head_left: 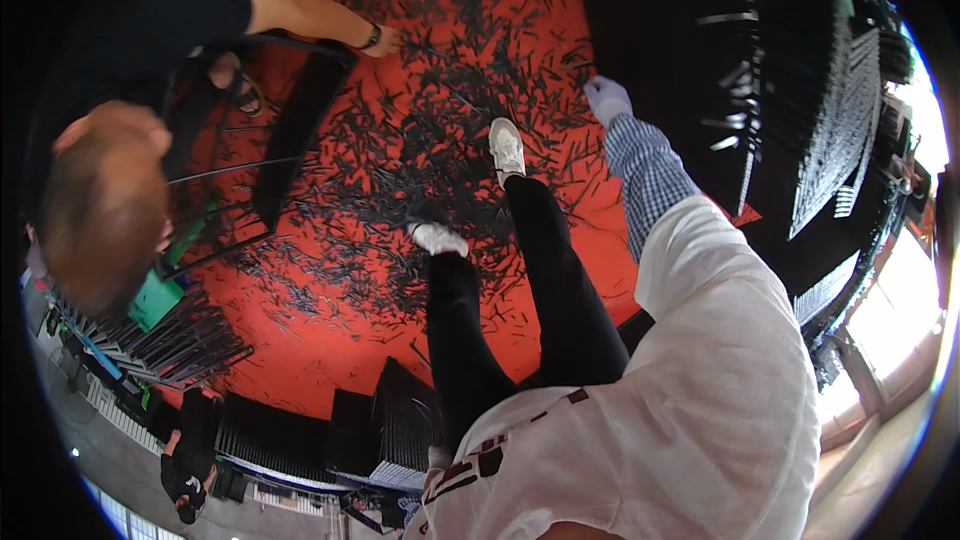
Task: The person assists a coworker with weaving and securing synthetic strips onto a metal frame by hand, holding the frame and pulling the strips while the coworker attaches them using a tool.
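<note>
At between one and two o'clock, the right hand in a pale, thin glove (608, 101) has its fingers curled just beside the edge of a large, flat-faced black stack (665, 35), and I cannot tell whether they pinch anything. Thin black strips (425, 165) litter the bright red floor (300, 350) toward eleven o'clock, where a co-worker's bare hand (385, 41) hangs beyond a dark rectangular panel (300, 130) at ten.

A workshop or factory hall: black strips (440, 165) litter the red floor (300, 370), stacked black panels (820, 160) crowd its right edge, more stacks (270, 430) line its near edge, a co-worker (125, 50) at left.
</note>
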`<action>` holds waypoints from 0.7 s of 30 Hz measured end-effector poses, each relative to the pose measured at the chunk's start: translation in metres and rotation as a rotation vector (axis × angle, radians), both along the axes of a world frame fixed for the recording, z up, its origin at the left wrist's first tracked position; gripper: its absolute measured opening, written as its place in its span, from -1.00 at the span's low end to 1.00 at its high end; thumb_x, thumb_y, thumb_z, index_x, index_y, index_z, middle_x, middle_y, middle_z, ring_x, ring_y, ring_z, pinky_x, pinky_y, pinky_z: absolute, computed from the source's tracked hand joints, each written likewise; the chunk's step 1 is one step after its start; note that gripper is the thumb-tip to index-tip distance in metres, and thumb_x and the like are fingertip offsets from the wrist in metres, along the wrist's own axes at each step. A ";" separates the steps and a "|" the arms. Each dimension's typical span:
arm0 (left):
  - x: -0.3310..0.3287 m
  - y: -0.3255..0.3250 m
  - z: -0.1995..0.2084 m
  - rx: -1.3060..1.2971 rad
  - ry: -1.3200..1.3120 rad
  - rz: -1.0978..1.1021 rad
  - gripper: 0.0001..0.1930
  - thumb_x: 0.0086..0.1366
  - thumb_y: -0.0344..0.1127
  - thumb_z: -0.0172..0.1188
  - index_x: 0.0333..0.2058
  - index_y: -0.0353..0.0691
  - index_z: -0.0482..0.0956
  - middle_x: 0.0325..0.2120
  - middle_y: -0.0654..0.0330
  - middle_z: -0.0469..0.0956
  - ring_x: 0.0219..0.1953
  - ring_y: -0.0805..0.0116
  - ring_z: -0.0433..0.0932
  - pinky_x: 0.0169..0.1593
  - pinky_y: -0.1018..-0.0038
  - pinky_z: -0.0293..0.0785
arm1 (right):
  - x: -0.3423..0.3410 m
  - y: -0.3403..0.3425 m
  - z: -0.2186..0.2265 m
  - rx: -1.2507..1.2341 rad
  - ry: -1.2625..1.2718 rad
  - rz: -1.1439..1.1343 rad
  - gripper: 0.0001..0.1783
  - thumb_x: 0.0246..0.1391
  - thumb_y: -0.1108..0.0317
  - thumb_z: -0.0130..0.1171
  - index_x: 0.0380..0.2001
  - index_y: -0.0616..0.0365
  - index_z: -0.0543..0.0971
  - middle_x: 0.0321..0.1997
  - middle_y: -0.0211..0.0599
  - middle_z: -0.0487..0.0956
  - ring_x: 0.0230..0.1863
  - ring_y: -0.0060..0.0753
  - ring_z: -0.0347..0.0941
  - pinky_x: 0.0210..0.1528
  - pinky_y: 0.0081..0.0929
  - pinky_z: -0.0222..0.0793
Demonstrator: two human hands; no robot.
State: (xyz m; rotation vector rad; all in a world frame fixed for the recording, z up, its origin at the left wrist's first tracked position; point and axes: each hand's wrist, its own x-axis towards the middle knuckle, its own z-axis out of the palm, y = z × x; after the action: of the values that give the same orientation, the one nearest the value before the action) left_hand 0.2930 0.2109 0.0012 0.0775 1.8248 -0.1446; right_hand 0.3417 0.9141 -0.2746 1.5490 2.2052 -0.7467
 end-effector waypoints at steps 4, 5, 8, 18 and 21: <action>-0.187 0.186 -0.130 -0.009 -0.215 -0.319 -0.73 0.27 -0.22 -0.04 -0.20 -0.32 0.39 -0.53 0.24 0.47 -0.67 0.36 0.31 -0.55 0.42 0.32 | -0.051 0.039 -0.089 -0.015 -0.108 -0.032 -0.61 0.04 0.04 -0.05 -0.22 0.07 0.54 -0.19 -0.05 0.53 -0.14 -0.01 0.44 -0.10 -0.22 0.33; -0.286 0.289 -0.204 0.029 -0.341 -0.537 -0.72 0.27 -0.22 -0.04 -0.18 -0.32 0.38 -0.54 0.25 0.47 -0.68 0.37 0.30 -0.55 0.42 0.32 | -0.059 0.049 -0.115 0.023 -0.107 -0.042 -0.59 0.04 0.03 -0.06 -0.22 0.08 0.54 -0.15 -0.05 0.52 -0.11 -0.03 0.43 -0.07 -0.22 0.32; -0.523 0.547 -0.364 0.204 -0.617 -1.018 -0.68 0.27 -0.20 -0.02 -0.13 -0.35 0.37 -0.55 0.27 0.47 -0.71 0.40 0.27 -0.57 0.42 0.31 | -0.109 0.053 -0.190 -0.013 -0.086 -0.130 -0.63 0.11 0.10 -0.10 -0.14 0.04 0.52 -0.05 -0.13 0.49 -0.08 -0.01 0.42 -0.04 -0.14 0.35; -0.498 0.498 -0.484 0.269 -0.459 -0.209 -0.74 0.28 -0.19 -0.05 -0.10 -0.14 0.33 -0.34 0.11 0.47 -0.45 0.30 0.46 -0.48 0.30 0.37 | -0.143 0.122 -0.402 0.324 -0.170 0.353 -0.63 0.06 0.11 -0.02 -0.30 0.22 0.52 -0.31 -0.10 0.58 -0.24 -0.09 0.50 -0.21 -0.21 0.42; -0.277 0.296 -0.385 0.220 -0.172 -0.142 -0.80 0.28 -0.21 -0.07 -0.18 -0.14 0.34 -0.41 0.14 0.44 -0.51 0.33 0.43 -0.51 0.34 0.34 | -0.126 0.039 -0.359 0.251 0.051 0.239 -0.69 0.03 0.11 0.02 -0.43 0.18 0.46 -0.49 -0.18 0.56 -0.39 -0.22 0.52 -0.37 -0.22 0.42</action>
State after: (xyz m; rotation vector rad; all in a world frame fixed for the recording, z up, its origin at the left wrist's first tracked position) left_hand 0.0160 0.5067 -0.3837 0.3638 1.6575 -0.0349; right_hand 0.2159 0.9529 -0.6333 1.3490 2.5448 -0.4553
